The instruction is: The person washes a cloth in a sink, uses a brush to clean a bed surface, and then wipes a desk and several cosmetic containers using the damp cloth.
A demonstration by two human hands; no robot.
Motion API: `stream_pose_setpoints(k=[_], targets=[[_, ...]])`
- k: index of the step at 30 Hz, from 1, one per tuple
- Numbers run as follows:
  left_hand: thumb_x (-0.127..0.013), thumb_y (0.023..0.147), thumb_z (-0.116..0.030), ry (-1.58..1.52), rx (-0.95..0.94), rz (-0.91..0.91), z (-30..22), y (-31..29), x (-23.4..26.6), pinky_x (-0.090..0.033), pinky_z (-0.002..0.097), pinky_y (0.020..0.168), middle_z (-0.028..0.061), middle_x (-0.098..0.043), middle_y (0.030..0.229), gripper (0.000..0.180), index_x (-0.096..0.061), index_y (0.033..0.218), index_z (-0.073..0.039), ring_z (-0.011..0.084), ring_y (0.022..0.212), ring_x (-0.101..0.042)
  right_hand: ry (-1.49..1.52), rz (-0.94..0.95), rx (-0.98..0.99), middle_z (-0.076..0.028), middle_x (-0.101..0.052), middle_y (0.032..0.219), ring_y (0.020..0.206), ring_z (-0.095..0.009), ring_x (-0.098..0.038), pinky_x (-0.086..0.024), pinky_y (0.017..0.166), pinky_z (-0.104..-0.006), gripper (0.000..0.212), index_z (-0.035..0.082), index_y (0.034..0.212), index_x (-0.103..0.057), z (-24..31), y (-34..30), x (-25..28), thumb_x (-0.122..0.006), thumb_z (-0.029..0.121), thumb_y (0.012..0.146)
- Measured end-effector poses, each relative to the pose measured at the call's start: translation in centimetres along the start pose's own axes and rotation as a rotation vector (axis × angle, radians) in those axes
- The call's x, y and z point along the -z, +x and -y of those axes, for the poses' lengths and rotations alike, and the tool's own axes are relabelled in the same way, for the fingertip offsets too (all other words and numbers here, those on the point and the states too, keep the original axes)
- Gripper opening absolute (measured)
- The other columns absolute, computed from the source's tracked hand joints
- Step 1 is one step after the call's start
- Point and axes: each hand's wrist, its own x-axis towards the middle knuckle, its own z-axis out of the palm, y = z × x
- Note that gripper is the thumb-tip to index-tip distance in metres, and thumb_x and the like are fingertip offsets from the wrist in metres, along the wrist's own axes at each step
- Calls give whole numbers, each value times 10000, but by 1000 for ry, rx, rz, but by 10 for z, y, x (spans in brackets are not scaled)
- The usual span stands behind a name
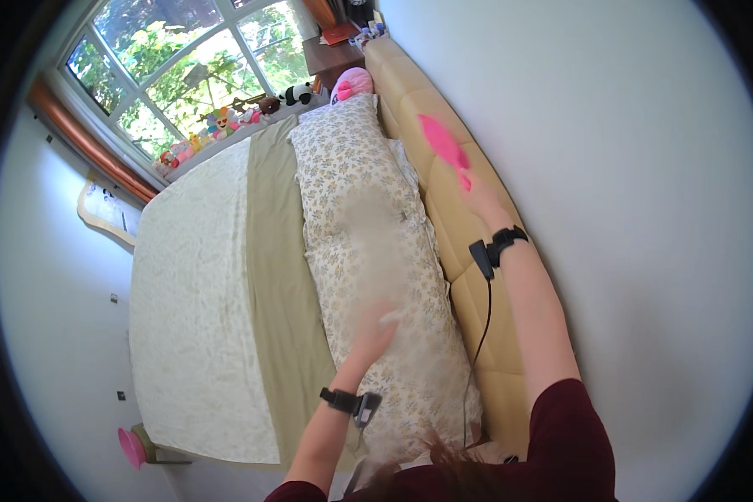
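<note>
My right hand (479,199) is raised in front of the tan padded headboard (477,326), closed on the narrow end of a bright pink, paddle-shaped thing (443,142). Motion blurs the pink thing, so its exact kind does not show. Over the nearer floral pillow (427,368) is my left hand (373,336), its fingers smeared by motion. A small whitish spot shows at those fingers, and a pale grey-beige smear stretches from them toward the farther floral pillow (335,138). Whether that hand holds anything cannot be made out.
A whitish bedspread (197,309) and an olive-green sheet (276,251) cover the bed. Along the window stand a panda plush (296,94) and several other soft toys. A pink round cushion (353,84) lies beyond the pillows. From my right wrist strap hangs a black cable (487,318).
</note>
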Motion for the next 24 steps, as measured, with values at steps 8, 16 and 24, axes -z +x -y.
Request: stream_pose_setpoints(k=[8,16,24], targets=[[-641,783,-189,70,199,-13,38,-79,34,-448,373,857,158,-584,1068,312,-574,1054,-49,331,1032,-539,-88,-147,-145,-197,-606,1002,918,-338,-589,-472,748,-432,447,193,1306,-436,-8,-20,-26,-494,295,875],[-635,779,-153,66,296,-111,41,-144,59,-450,372,848,152,-576,1066,299,-564,1050,-48,333,1013,-544,265,406,227,-120,-640,993,858,-231,-615,-475,741,-332,385,125,1217,-530,29,-153,-28,-558,272,862],[-625,776,-157,160,394,-279,17,-262,117,-452,378,820,151,-573,1044,300,-560,1051,-58,338,973,-550,844,731,-318,-70,-583,853,717,-84,-541,-448,640,-235,415,93,1267,-448,106,-349,-76,-571,149,874]])
